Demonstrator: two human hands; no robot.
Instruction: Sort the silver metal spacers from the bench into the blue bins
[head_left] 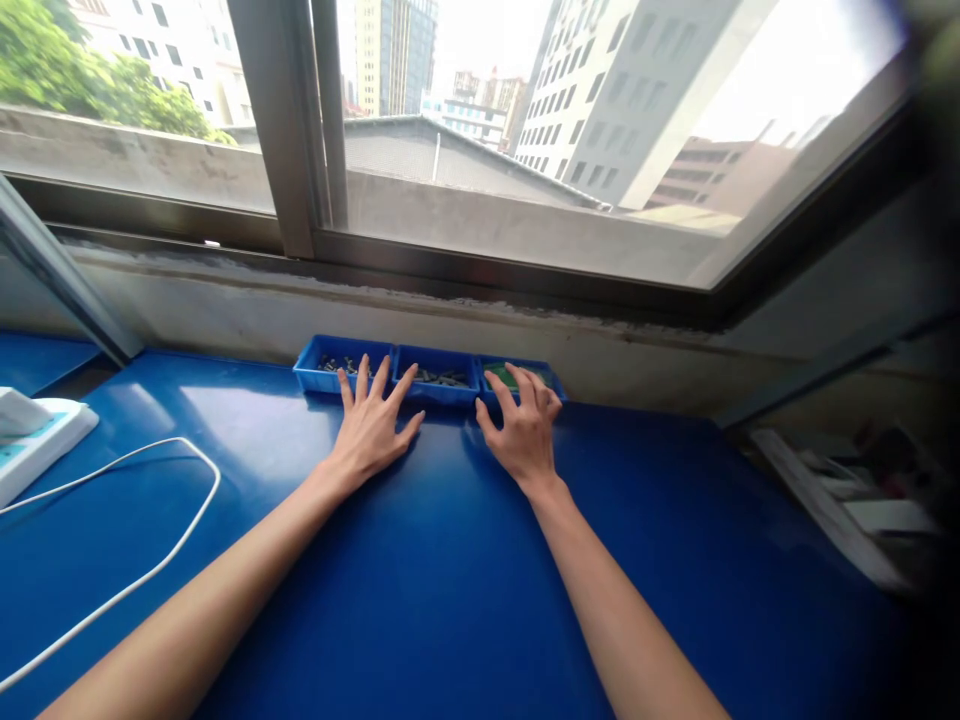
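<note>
Three blue bins stand in a row against the wall. In the left bin (306,380) lie small metallic pieces, too small to name. Grey elongated pieces fill the floor of the middle bin (439,398), and green flat pieces lie in the right bin (551,368). My left hand (369,425) is spread, its fingertips over the front of the left and middle bins, holding nothing. With fingers apart and slightly bent, my right hand (525,425) reaches over the front of the right bin. Its fingertips partly cover the green pieces; whether they touch them I cannot tell.
The bins sit on a blue tabletop (420,580), below a window with a dark frame (487,265). A white power strip (56,440) lies at the left, with a white cable (214,490) looping across the table. Metal posts (82,290) rise at the sides.
</note>
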